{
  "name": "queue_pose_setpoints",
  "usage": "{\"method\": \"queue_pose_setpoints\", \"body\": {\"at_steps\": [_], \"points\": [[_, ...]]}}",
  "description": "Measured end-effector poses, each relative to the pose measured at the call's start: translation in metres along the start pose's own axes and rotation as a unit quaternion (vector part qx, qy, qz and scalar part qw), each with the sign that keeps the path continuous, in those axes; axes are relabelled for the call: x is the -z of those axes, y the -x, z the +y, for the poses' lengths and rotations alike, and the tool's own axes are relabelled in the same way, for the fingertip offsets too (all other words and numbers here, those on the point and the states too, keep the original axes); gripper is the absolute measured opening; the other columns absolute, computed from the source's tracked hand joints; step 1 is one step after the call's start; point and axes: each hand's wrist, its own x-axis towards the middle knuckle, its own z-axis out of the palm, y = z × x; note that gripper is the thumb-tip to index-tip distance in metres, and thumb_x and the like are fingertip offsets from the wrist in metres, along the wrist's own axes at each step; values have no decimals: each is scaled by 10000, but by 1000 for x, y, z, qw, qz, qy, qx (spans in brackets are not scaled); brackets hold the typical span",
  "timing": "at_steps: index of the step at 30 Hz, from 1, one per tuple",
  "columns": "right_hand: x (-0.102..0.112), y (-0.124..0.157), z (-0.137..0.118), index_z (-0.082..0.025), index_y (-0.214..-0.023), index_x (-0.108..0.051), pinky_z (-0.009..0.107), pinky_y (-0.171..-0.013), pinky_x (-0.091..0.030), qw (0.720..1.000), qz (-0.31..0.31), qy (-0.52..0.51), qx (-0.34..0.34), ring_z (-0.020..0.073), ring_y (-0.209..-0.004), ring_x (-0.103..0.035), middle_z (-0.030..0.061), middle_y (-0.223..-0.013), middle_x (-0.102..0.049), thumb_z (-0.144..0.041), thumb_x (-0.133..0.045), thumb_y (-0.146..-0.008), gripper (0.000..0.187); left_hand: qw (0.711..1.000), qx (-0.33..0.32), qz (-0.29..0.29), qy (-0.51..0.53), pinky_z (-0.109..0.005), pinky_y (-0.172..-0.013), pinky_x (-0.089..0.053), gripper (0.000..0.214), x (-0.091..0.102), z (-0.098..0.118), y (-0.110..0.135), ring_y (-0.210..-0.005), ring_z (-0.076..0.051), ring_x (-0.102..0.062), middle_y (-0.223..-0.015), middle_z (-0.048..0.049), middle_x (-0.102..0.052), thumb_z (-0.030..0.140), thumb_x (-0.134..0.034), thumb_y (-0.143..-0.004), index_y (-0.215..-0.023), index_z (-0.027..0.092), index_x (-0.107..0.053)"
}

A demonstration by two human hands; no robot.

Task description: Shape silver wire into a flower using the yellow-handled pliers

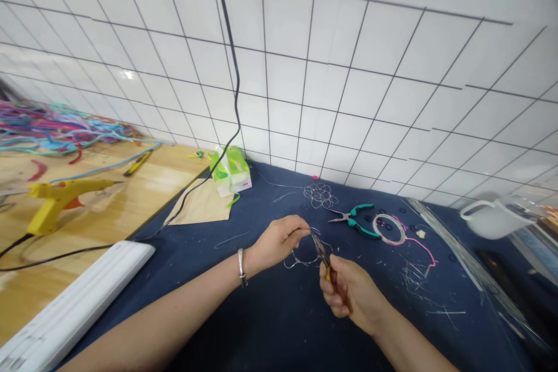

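Above the dark blue table cover (261,325), my left hand (281,239) pinches a thin wire piece (300,261) bent into loops; its fingers are closed on the upper part. Yellow-handled pliers (323,256) are wrapped in my right hand (349,293), and their jaws meet the wire close to my left fingertips. Whether the jaws are fully closed on it I cannot tell. Behind my hands lies a flower-like piece of looped wire (320,195). Teal-handled pliers (355,218) rest open on the cover to its right.
A coil of wire (389,229), wire scraps (416,279) and a white mug (494,218) are on the right. Leftward are a tissue pack (231,171), brown paper (203,203), a white power strip (82,308), a yellow glue gun (54,200), a cutter (138,164) and a hanging black cable (235,78).
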Motion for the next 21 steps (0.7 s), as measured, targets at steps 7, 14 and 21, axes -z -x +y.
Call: {"method": "queue_pose_setpoints", "body": {"at_steps": [7, 14, 21], "points": [[15, 24, -39, -204, -747, -588, 233, -557, -313, 853, 25, 495, 165, 125, -629, -450, -2, -694, -522, -413, -479, -812, 244, 999, 2, 15, 30, -187, -547, -399, 175, 1, -2, -1, -550, -73, -480, -688, 10, -535, 222, -413, -864, -808, 168, -570], [45, 26, -55, -221, -795, -589, 264, -596, -339, 795, 96, 561, 211, 152, -657, -478, 17, -722, -538, -368, -477, -810, 186, 988, 21, -61, 144, -178, -510, -399, 149, 6, 1, -1, -523, -61, -484, -650, 23, -512, 218, -448, -848, -814, 159, -581], [34, 14, -40, -211, -817, -573, 250, -593, -341, 793, 65, 565, 219, 134, -652, -469, 9, -730, -499, -360, -467, -825, 183, 980, 21, -105, 166, -172, -473, -393, 162, 5, 4, 1, -512, -63, -487, -639, 17, -512, 219, -440, -850, -828, 152, -585]]}}
